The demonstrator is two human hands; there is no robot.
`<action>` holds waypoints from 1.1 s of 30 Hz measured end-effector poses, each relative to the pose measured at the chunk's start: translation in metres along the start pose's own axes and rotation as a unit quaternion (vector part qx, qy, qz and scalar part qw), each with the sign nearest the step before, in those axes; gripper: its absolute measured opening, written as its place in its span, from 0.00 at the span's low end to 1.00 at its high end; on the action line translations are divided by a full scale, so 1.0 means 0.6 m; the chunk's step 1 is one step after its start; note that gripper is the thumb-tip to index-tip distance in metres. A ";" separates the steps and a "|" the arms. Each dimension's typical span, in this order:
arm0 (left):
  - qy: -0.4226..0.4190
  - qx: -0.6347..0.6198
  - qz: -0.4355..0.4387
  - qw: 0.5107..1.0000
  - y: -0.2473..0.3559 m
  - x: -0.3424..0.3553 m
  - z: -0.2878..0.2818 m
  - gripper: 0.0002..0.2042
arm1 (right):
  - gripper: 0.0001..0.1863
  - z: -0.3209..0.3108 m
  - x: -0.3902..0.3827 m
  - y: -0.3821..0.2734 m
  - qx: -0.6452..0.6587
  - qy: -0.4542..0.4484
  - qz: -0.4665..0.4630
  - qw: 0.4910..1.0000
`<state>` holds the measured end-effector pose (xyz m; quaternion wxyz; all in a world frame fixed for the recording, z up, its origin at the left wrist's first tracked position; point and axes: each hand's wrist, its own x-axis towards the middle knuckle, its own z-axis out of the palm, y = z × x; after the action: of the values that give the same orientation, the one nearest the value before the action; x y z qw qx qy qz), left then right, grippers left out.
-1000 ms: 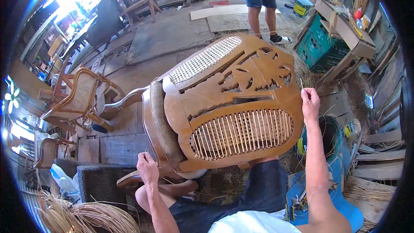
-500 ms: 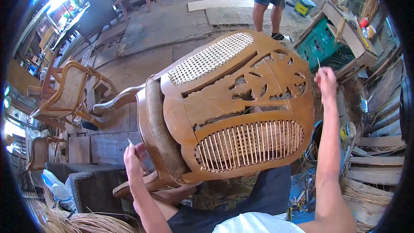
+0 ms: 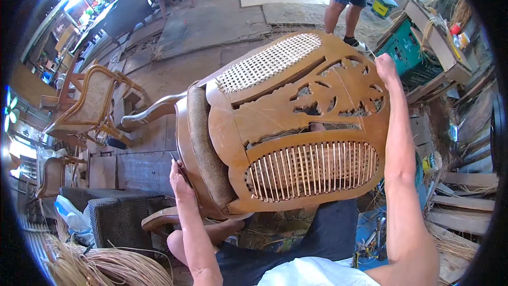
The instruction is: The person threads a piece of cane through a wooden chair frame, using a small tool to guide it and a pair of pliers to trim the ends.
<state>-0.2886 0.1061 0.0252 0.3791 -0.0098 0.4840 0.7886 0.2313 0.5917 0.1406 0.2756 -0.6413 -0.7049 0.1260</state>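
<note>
Chair: a carved wooden chair [image 3: 296, 127] lies tipped on its side across the person's lap, between the two hands, its back panel facing up.
Lower panel: upright cane strands [image 3: 312, 169] fill the oval opening just inside the right forearm.
Upper panel: finished woven cane [image 3: 267, 61] sits ahead of both hands, toward the far end of the chair.
Left hand: the left hand [image 3: 182, 185] rests against the chair's padded side rail [image 3: 206, 148], fingers closed around a thin dark tool; the tool's kind is too small to tell.
Right hand: the right hand [image 3: 386, 69] is raised at the chair's far top edge, fingers pinched together on a thin cane strand [image 3: 370, 53].
Beyond the left hand: a second cane armchair [image 3: 92, 103] stands on the floor, well apart.
Near the left elbow: a bundle of loose cane [image 3: 100, 265].
Beyond the right hand: another person's legs [image 3: 344, 5] and a green crate [image 3: 407, 47].
</note>
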 end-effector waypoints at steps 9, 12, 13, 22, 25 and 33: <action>-0.037 -0.040 0.004 0.999 0.001 0.006 -0.001 0.17 | 0.12 -0.024 -0.067 0.012 0.133 0.070 -0.024 0.988; -0.061 -0.055 0.014 0.997 0.005 0.005 -0.004 0.16 | 0.11 -0.034 -0.101 0.016 0.161 0.076 -0.015 0.984; -0.067 -0.046 0.015 0.997 0.004 0.005 -0.004 0.16 | 0.12 -0.032 -0.111 0.019 0.163 0.074 -0.023 0.984; 0.023 -0.019 0.042 0.999 -0.014 -0.007 0.027 0.15 | 0.10 -0.034 -0.147 0.010 0.224 0.110 0.013 0.968; 0.036 -0.007 0.046 0.998 -0.011 -0.011 0.037 0.15 | 0.09 -0.042 -0.147 0.003 0.223 0.100 0.024 0.969; -0.033 -0.031 0.042 0.998 -0.011 -0.017 0.044 0.16 | 0.08 -0.038 -0.154 0.001 0.252 0.102 0.037 0.962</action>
<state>-0.2681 0.1220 0.0378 0.3610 0.0250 0.4467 0.8183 0.2470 0.4979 0.1380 0.4936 -0.5861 -0.5945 0.2435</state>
